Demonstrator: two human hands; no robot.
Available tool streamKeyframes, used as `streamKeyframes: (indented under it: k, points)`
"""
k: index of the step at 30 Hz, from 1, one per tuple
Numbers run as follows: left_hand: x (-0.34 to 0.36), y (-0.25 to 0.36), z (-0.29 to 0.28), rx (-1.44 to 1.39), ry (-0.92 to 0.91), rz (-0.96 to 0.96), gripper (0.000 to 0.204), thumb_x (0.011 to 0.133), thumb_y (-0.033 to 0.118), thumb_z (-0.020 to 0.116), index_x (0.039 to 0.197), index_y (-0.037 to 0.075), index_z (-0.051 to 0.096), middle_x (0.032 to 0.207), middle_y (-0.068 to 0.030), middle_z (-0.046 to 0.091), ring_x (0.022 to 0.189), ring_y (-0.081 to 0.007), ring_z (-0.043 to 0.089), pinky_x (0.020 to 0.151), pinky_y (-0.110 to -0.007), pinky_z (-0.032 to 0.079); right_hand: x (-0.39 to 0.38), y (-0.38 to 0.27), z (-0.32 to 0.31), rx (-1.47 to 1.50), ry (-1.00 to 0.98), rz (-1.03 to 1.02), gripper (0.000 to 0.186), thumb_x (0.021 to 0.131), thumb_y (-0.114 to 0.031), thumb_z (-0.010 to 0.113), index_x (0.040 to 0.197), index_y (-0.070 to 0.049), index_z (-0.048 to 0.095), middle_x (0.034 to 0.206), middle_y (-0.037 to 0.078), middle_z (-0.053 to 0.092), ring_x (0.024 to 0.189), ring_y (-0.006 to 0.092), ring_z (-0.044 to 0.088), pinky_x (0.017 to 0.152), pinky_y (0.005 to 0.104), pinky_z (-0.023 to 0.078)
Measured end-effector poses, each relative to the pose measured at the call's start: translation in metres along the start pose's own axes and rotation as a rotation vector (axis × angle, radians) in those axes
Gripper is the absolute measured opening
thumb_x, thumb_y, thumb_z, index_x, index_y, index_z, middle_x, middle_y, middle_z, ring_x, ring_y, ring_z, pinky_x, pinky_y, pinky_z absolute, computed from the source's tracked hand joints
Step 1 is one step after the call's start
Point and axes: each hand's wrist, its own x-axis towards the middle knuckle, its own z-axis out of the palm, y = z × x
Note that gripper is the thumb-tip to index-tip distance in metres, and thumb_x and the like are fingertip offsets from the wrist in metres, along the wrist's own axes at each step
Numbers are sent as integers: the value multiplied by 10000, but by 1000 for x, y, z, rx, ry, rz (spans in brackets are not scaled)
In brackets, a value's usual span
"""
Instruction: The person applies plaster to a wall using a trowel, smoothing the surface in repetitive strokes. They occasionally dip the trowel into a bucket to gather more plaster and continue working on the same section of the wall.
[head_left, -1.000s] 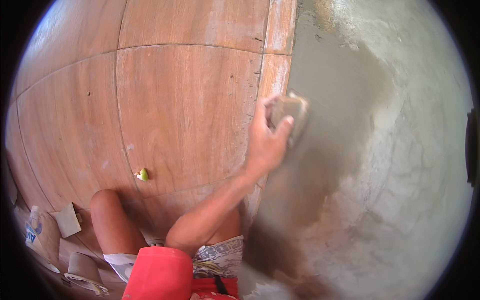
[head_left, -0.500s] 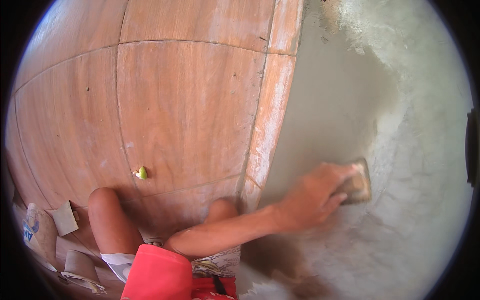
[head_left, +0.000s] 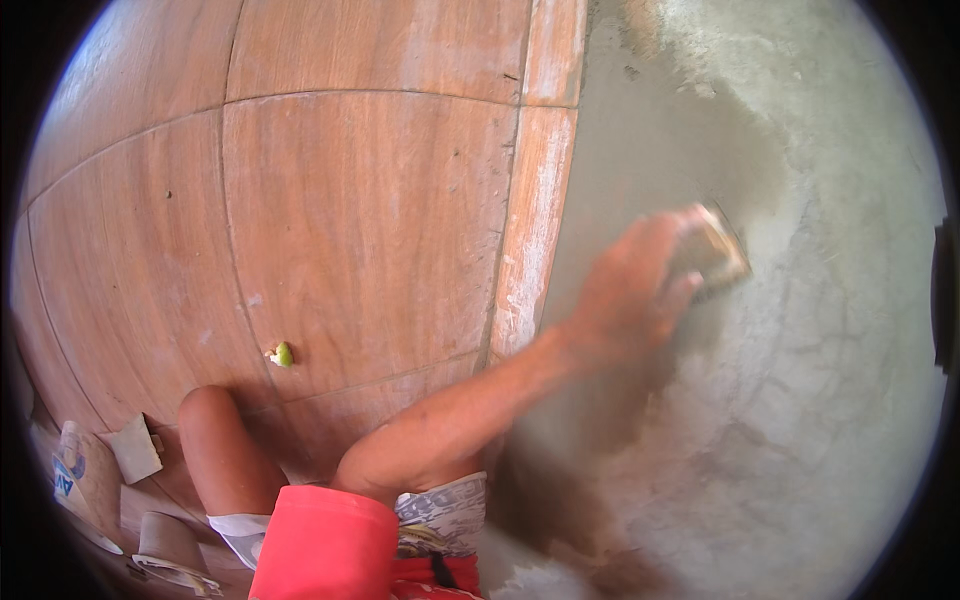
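My left arm reaches across to the right, over my knee. The fingers of my left hand are closed round a small rectangular block with a tan edge. Motion smears both, so the block's exact kind cannot be told. It is against the grey cement surface, at the border between a darker, damp-looking band and a paler, mottled area. My right hand is out of view.
Wood-look brown tiles lie left of the cement, edged by a whitish-smeared strip. A small green-and-white scrap sits on them. At lower left are a grey flat piece, a printed bag and a grey container-like object.
My left hand has swept the block away from my body along the cement, with my forearm now angled farther forward. The block has turned in my grip direction. The view has shifted slightly.
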Motion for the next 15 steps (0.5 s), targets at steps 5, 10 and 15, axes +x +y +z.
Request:
streamKeyframes:
  k: [5,10,15]
  points:
    - [-50,32,19,-166,-166,84,523,880,51,643,1366,-14,461,1241,-193,589,1118,-349,597,989,-402,470,-12,9,10,70,68,-17,409,973,-383,550,1102,-9,654,1115,175,654,1067,301,615,951,410,488]
    - [2,-54,-47,-385,241,-340,557,917,58,594,1409,-38,352,1206,-186,602,1059,-204,620,883,-328,536,-15,11,10,91,97,-16,436,972,-405,545,1124,-8,643,1146,185,639,1095,313,598,970,428,472]
    - [79,-100,-76,-251,295,-352,533,928,56,571,1390,-73,338,1152,-210,622,1005,-210,646,797,-330,568,-19,17,13,90,100,-16,464,970,-426,539,1147,-8,632,1177,194,624,1123,324,582,989,446,455]
